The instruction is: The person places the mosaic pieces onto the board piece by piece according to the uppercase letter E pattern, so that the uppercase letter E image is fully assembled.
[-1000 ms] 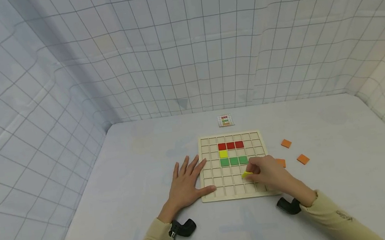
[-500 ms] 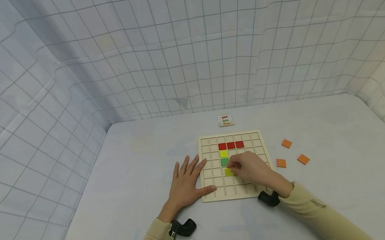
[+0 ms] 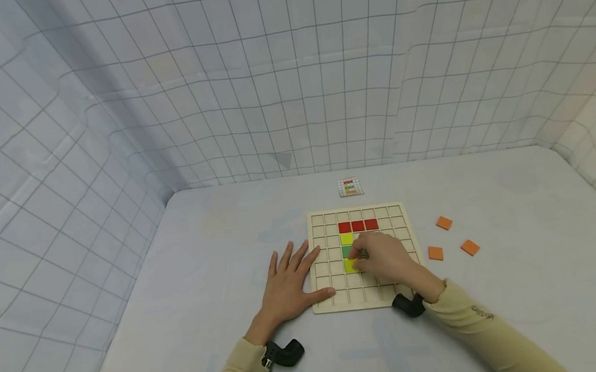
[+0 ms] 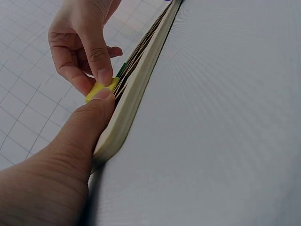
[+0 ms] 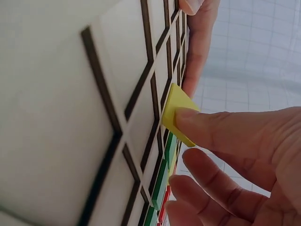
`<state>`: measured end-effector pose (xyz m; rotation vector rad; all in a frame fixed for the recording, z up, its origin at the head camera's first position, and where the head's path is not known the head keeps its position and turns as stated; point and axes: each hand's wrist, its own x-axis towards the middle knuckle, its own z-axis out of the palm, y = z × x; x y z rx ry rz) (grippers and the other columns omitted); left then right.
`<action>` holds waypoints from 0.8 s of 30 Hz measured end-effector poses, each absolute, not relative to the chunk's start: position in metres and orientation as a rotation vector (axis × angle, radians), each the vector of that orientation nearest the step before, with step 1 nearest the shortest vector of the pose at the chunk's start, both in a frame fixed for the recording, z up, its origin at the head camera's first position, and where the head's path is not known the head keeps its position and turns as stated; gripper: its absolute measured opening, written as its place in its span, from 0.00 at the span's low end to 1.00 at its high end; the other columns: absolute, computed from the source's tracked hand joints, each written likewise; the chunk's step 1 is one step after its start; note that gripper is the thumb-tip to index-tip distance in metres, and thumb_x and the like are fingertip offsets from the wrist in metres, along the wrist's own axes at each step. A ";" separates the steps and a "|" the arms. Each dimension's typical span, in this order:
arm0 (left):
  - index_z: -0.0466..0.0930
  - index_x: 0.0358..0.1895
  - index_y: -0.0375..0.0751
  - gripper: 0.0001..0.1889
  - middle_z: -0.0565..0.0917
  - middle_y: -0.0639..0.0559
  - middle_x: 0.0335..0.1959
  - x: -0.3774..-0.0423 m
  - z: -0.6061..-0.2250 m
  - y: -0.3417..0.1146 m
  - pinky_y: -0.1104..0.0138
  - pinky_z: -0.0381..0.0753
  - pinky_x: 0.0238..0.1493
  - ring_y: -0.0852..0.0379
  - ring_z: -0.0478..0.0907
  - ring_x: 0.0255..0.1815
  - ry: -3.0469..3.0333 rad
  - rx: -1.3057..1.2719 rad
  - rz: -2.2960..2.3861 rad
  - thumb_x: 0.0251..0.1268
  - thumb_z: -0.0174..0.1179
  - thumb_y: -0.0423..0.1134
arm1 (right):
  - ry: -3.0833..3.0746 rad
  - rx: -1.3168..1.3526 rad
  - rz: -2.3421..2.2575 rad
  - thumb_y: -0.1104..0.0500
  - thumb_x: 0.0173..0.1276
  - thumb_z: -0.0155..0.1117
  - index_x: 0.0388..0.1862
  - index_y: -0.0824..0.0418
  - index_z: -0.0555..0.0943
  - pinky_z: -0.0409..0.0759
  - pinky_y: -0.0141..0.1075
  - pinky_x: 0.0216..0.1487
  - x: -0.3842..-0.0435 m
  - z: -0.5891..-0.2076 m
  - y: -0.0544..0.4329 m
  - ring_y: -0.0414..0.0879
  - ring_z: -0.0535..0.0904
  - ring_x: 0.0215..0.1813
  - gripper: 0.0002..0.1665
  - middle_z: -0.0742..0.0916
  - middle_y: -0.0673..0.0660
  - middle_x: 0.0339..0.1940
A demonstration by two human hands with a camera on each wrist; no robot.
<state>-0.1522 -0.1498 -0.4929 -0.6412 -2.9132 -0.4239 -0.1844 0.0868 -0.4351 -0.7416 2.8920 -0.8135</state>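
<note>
A yellow square tile [image 3: 350, 265] is pinched between thumb and fingers of my right hand [image 3: 386, 256], right at the cream grid board [image 3: 334, 299]. In the right wrist view this yellow tile [image 5: 174, 104] is tilted, its lower edge close over a grid cell. Directly behind it on the board sits a green tile [image 3: 347, 252], then another yellow tile [image 3: 346, 239], then a row of three red tiles [image 3: 358, 226]. My right hand covers the other green tiles from above. My left hand [image 3: 286, 288] rests spread across the board's left edge, thumb and index fingertip over its border.
Three orange tiles [image 3: 436, 253] lie loose on the white table [image 3: 215, 232], right of the board. Behind the board lies a small card [image 3: 350, 187] printed with a coloured grid pattern. Grid-patterned curtains [image 3: 287, 89] enclose the table at the back and sides.
My right hand has moved left across the board with the yellow tile, bringing it into the column below the left green tile. My left hand has stayed still.
</note>
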 end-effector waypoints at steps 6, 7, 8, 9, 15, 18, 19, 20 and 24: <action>0.53 0.75 0.57 0.47 0.53 0.53 0.75 -0.152 -0.492 -0.150 0.46 0.35 0.70 0.46 0.40 0.75 -2.909 -0.639 -0.416 0.53 0.52 0.74 | 2.914 -0.704 -0.697 0.61 0.53 0.74 0.33 0.55 0.88 0.70 0.32 0.24 -0.181 -0.433 0.085 0.40 0.70 0.27 0.07 0.79 0.46 0.30; 0.53 0.75 0.58 0.47 0.53 0.53 0.75 -0.152 -0.493 -0.150 0.46 0.34 0.70 0.46 0.40 0.75 -2.912 -0.638 -0.414 0.53 0.52 0.74 | 2.912 -0.701 -0.684 0.61 0.53 0.74 0.35 0.56 0.88 0.70 0.32 0.23 -0.181 -0.432 0.085 0.40 0.70 0.26 0.08 0.78 0.46 0.30; 0.53 0.75 0.58 0.47 0.52 0.53 0.75 -0.152 -0.493 -0.150 0.46 0.34 0.70 0.46 0.40 0.75 -2.915 -0.635 -0.412 0.53 0.52 0.74 | 2.912 -0.699 -0.671 0.60 0.54 0.74 0.36 0.56 0.88 0.70 0.32 0.23 -0.180 -0.433 0.085 0.40 0.70 0.27 0.09 0.78 0.46 0.30; 0.53 0.75 0.58 0.47 0.52 0.53 0.75 -0.152 -0.493 -0.150 0.46 0.34 0.70 0.46 0.39 0.75 -2.919 -0.633 -0.410 0.53 0.52 0.74 | 2.908 -0.697 -0.668 0.60 0.54 0.74 0.36 0.56 0.88 0.69 0.32 0.23 -0.180 -0.433 0.085 0.40 0.70 0.26 0.10 0.78 0.46 0.29; 0.53 0.75 0.58 0.47 0.52 0.53 0.75 -0.152 -0.493 -0.149 0.47 0.33 0.70 0.47 0.39 0.75 -2.936 -0.624 -0.409 0.53 0.52 0.74 | 2.884 -0.710 -0.675 0.60 0.54 0.74 0.37 0.55 0.89 0.67 0.32 0.21 -0.179 -0.435 0.089 0.40 0.68 0.23 0.09 0.77 0.45 0.27; 0.52 0.75 0.58 0.47 0.52 0.53 0.75 -0.152 -0.493 -0.149 0.47 0.33 0.70 0.47 0.38 0.75 -2.938 -0.624 -0.409 0.53 0.51 0.75 | 2.881 -0.744 -0.657 0.60 0.55 0.74 0.38 0.56 0.89 0.66 0.31 0.21 -0.178 -0.435 0.091 0.39 0.68 0.23 0.10 0.77 0.45 0.27; 0.52 0.75 0.58 0.47 0.52 0.54 0.75 -0.152 -0.492 -0.149 0.47 0.32 0.70 0.47 0.38 0.75 -2.939 -0.623 -0.410 0.53 0.51 0.75 | 2.872 -0.762 -0.661 0.60 0.55 0.73 0.38 0.56 0.89 0.67 0.31 0.21 -0.177 -0.435 0.093 0.39 0.68 0.23 0.10 0.77 0.45 0.27; 0.52 0.75 0.58 0.47 0.52 0.53 0.75 -0.152 -0.492 -0.149 0.47 0.32 0.70 0.47 0.38 0.75 -2.939 -0.625 -0.409 0.53 0.51 0.75 | 2.859 -0.789 -0.664 0.59 0.56 0.73 0.38 0.56 0.88 0.67 0.31 0.21 -0.177 -0.435 0.096 0.39 0.68 0.23 0.10 0.77 0.45 0.27; 0.53 0.75 0.57 0.47 0.52 0.53 0.75 -0.152 -0.491 -0.149 0.47 0.32 0.70 0.47 0.38 0.75 -2.941 -0.626 -0.405 0.54 0.50 0.75 | 2.781 -0.920 -0.717 0.56 0.60 0.70 0.38 0.55 0.88 0.69 0.30 0.25 -0.175 -0.434 0.113 0.37 0.68 0.26 0.08 0.77 0.44 0.30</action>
